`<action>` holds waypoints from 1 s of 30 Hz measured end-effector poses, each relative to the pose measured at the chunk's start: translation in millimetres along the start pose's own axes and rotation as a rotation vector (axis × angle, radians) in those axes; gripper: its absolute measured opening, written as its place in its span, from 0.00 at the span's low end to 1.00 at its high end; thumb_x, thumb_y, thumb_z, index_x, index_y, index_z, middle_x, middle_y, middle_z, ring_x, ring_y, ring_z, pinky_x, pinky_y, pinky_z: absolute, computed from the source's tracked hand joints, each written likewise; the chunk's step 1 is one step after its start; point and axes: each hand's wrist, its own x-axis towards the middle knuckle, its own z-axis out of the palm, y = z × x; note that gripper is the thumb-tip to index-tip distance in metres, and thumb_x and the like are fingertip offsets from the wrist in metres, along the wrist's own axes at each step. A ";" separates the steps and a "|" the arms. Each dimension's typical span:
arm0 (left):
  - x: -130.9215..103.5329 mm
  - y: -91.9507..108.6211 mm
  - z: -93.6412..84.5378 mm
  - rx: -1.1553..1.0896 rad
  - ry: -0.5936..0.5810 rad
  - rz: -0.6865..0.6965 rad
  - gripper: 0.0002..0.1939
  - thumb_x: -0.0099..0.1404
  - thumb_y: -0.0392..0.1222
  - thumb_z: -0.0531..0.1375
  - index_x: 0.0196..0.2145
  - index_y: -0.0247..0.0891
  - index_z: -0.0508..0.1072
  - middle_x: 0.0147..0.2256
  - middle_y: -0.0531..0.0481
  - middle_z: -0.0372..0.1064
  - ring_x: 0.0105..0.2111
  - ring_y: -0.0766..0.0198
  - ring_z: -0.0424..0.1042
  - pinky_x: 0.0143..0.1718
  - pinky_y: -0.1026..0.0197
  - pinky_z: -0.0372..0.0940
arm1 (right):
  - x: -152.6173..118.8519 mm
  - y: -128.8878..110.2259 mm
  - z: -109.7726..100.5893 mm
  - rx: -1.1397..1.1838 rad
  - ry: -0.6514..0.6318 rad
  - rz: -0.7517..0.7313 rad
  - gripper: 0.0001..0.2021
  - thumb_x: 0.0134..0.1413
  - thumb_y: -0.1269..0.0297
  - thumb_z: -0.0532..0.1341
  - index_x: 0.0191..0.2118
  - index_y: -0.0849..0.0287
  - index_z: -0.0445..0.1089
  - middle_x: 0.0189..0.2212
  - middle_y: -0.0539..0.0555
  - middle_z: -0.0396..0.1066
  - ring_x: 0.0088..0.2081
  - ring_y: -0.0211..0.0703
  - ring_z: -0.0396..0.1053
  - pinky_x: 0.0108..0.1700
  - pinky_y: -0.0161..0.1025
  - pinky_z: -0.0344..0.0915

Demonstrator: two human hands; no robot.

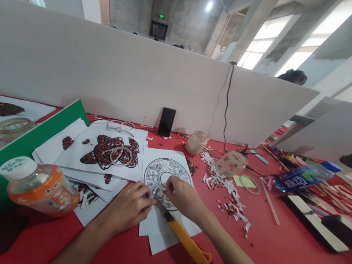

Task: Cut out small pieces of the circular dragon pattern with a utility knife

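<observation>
A white sheet (pixel 146 225) with a round black line drawing (pixel 155 173) lies between my hands. My left hand (pixel 130 206) rests over the sheet's left side with its fingers curled together. Whatever they may pinch is hidden. Over the right part of the drawing is my right hand (pixel 185 197), closed with thumb and forefinger together; anything in it is too small to make out. A yellow utility knife (pixel 184 237) lies across the sheet below both hands, blade toward the left fingertips. Dark red beans or seeds (pixel 190 166) lie beside the sheet's right edge.
An orange-labelled bottle (pixel 44 188) leans at left near a green board (pixel 71 115). Seed-covered pictures (pixel 108 152), glass jars (pixel 196 143) and a phone (pixel 166 122) stand or lie behind. Paper shreds (pixel 221 182), a water bottle (pixel 307 176) and sticks are at right.
</observation>
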 end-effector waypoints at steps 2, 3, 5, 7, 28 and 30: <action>-0.1 -0.1 0.1 -0.004 0.001 0.003 0.13 0.71 0.33 0.58 0.49 0.44 0.76 0.45 0.48 0.70 0.48 0.54 0.66 0.48 0.50 0.66 | 4.6 10.6 -5.2 -0.014 0.057 0.030 0.05 0.63 0.73 0.57 0.37 0.57 0.67 0.34 0.51 0.74 0.32 0.39 0.70 0.33 0.34 0.54; 0.0 -0.2 0.2 -0.007 0.000 0.005 0.12 0.71 0.33 0.59 0.49 0.44 0.76 0.45 0.48 0.70 0.48 0.54 0.66 0.48 0.50 0.66 | 6.8 18.2 -9.5 -0.023 0.087 0.050 0.05 0.63 0.72 0.56 0.38 0.57 0.67 0.35 0.51 0.74 0.33 0.39 0.70 0.33 0.34 0.55; 0.4 -0.3 0.4 -0.012 -0.006 0.004 0.12 0.70 0.33 0.59 0.49 0.44 0.75 0.45 0.48 0.71 0.49 0.54 0.66 0.48 0.50 0.67 | 7.8 38.1 -20.8 -0.051 0.156 0.101 0.06 0.64 0.72 0.55 0.39 0.58 0.68 0.37 0.53 0.75 0.34 0.41 0.72 0.34 0.35 0.57; 1.0 -0.2 0.7 -0.015 -0.014 -0.004 0.12 0.70 0.33 0.59 0.48 0.43 0.75 0.46 0.48 0.71 0.49 0.53 0.66 0.49 0.50 0.67 | 0.5 62.4 -31.5 -0.091 0.228 0.166 0.10 0.66 0.73 0.51 0.43 0.59 0.69 0.41 0.58 0.75 0.36 0.45 0.73 0.36 0.38 0.59; 4.6 6.3 8.2 0.039 -0.017 -0.047 0.22 0.66 0.30 0.55 0.55 0.45 0.72 0.47 0.47 0.69 0.48 0.54 0.67 0.50 0.50 0.64 | -135.4 41.7 29.5 -0.092 0.454 -0.297 0.15 0.71 0.67 0.51 0.56 0.55 0.69 0.46 0.57 0.78 0.44 0.48 0.76 0.44 0.44 0.73; 5.1 7.3 7.4 0.046 -0.020 -0.056 0.21 0.67 0.30 0.55 0.55 0.45 0.72 0.47 0.48 0.69 0.47 0.54 0.67 0.51 0.49 0.63 | -135.7 33.2 35.0 -0.046 0.450 -0.304 0.14 0.73 0.66 0.50 0.54 0.55 0.70 0.44 0.57 0.78 0.42 0.47 0.77 0.43 0.43 0.73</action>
